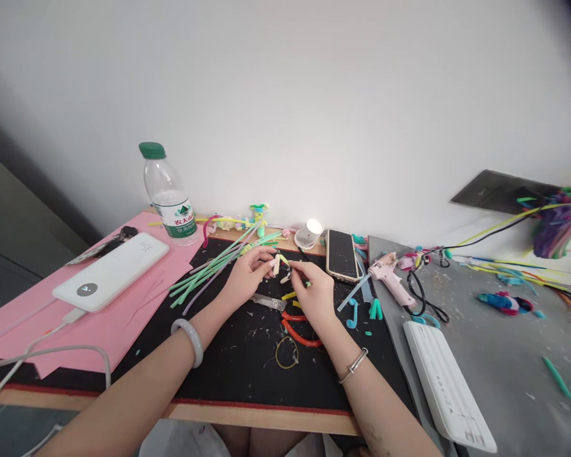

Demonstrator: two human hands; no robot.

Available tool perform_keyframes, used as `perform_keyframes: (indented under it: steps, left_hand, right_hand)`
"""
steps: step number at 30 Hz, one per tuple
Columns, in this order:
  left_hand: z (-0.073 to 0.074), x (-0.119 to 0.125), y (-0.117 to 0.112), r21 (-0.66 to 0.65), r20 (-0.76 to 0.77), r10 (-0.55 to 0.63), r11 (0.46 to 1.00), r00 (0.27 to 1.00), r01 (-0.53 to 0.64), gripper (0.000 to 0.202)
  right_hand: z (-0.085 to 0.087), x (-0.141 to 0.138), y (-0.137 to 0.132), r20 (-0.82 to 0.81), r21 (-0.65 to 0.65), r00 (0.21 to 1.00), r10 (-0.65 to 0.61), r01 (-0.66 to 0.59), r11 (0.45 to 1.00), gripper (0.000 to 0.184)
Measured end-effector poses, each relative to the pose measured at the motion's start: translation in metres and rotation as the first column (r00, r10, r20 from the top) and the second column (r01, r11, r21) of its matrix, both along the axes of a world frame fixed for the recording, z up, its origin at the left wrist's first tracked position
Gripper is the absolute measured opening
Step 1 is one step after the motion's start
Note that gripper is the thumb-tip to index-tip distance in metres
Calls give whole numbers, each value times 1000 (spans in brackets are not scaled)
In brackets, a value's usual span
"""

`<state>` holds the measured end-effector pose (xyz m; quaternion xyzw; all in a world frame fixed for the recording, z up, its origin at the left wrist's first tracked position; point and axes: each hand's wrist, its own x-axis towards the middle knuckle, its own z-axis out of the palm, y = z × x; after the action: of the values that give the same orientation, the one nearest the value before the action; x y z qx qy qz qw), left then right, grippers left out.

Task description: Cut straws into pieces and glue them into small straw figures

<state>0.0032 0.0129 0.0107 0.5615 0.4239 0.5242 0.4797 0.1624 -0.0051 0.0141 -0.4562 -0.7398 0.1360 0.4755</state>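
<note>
My left hand point(246, 275) and my right hand point(314, 292) meet over a black mat point(238, 362), both pinching a small bent piece of pale yellow-green pipe cleaner point(280, 262). The fingers of each hand are closed on it. Under my hands lie red-handled pliers point(295, 327), a short yellow scrap and a thin wire loop point(286, 353). A bundle of long green pipe cleaners point(214, 265) fans out just left of my left hand.
A water bottle point(167, 194) and a white power bank point(111, 271) on pink paper point(99, 324) stand at left. A phone point(341, 254), small lamp point(309, 232), pink glue gun point(390, 279) and white keyboard point(445, 384) are at right, with pipe-cleaner scraps scattered about.
</note>
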Motion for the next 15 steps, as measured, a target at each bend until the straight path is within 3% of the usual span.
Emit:
perform_keyframes:
  steps: [15]
  left_hand:
    - [0,1,-1,-10,12,4,1000,1000,-4,26]
  right_hand:
    - [3,0,-2,5,-4,999,52,-52,999,26]
